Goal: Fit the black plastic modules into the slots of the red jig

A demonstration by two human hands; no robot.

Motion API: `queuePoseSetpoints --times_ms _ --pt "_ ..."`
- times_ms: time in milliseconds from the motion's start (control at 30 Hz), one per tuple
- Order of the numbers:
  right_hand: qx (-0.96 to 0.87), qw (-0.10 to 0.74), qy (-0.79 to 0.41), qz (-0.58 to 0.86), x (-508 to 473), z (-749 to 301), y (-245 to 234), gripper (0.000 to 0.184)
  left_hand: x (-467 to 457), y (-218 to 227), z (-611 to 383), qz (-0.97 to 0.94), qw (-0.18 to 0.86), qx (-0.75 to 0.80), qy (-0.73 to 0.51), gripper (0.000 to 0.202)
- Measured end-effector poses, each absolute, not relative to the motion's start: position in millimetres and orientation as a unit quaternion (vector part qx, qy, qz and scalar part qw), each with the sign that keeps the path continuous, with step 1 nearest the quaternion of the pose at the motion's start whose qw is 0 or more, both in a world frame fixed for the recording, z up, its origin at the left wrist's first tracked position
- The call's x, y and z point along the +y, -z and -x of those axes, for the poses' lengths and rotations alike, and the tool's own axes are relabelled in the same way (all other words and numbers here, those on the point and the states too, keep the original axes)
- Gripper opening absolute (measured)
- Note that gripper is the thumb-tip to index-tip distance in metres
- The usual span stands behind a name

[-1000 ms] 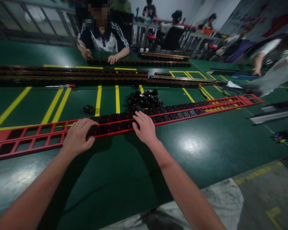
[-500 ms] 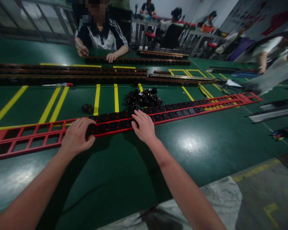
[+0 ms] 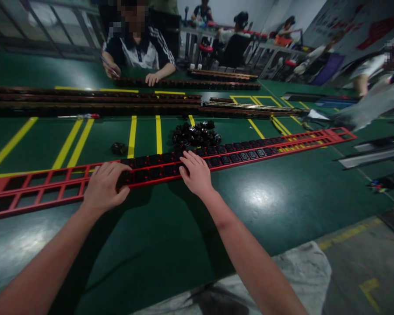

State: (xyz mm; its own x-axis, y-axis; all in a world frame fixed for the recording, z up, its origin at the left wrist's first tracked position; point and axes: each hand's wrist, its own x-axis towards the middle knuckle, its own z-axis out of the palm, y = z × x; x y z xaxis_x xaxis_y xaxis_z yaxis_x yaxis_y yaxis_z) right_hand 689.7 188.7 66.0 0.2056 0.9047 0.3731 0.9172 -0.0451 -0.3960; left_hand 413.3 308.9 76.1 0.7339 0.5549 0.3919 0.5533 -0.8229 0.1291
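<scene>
A long red frame (image 3: 36, 192) with two rows of slots lies across the green table (image 3: 276, 188). Black sockets (image 3: 157, 171) fill its middle part; the slots at the left and far right ends are bare. My left hand (image 3: 103, 188) rests on the frame, fingers curled and pressing on the sockets at the edge of the filled part. My right hand (image 3: 195, 174) lies on the frame further right, fingers stretched flat over the sockets. A pile of loose black sockets (image 3: 197, 133) sits just behind the frame, and one single socket (image 3: 118, 148) lies to its left.
Long dark strips (image 3: 92, 103) lie across the table behind the yellow lines. A person in a striped top (image 3: 141, 48) sits opposite, hands on another strip. A red-handled screwdriver (image 3: 82, 116) lies at the left. Other people work at the back and right. Grey rails (image 3: 371, 157) lie at right.
Both hands stay on the red frame in about the same places; only the camera has shifted slightly.
</scene>
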Motion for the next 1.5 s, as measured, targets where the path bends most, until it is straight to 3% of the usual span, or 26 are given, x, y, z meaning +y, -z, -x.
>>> queuePoseSetpoints --times_ms 533,1067,1267,1500 --pt "-0.63 0.291 0.011 0.72 188.3 -689.8 -65.7 0.035 309.4 -75.9 -411.7 -0.935 -0.009 0.278 -0.22 0.034" --pt "-0.629 0.294 0.011 0.72 188.4 -689.7 -65.3 0.034 311.9 -67.8 -416.6 -0.918 -0.04 0.276 -0.284 0.023" --pt "-0.629 0.297 0.013 0.718 188.1 -690.0 -65.4 0.035 313.8 -63.8 -417.7 -0.876 -0.039 0.318 -0.362 0.022" --pt "-0.629 0.295 0.011 0.719 188.5 -689.7 -65.1 0.035 306.3 -70.1 -425.6 -0.901 -0.04 0.366 -0.228 0.03"
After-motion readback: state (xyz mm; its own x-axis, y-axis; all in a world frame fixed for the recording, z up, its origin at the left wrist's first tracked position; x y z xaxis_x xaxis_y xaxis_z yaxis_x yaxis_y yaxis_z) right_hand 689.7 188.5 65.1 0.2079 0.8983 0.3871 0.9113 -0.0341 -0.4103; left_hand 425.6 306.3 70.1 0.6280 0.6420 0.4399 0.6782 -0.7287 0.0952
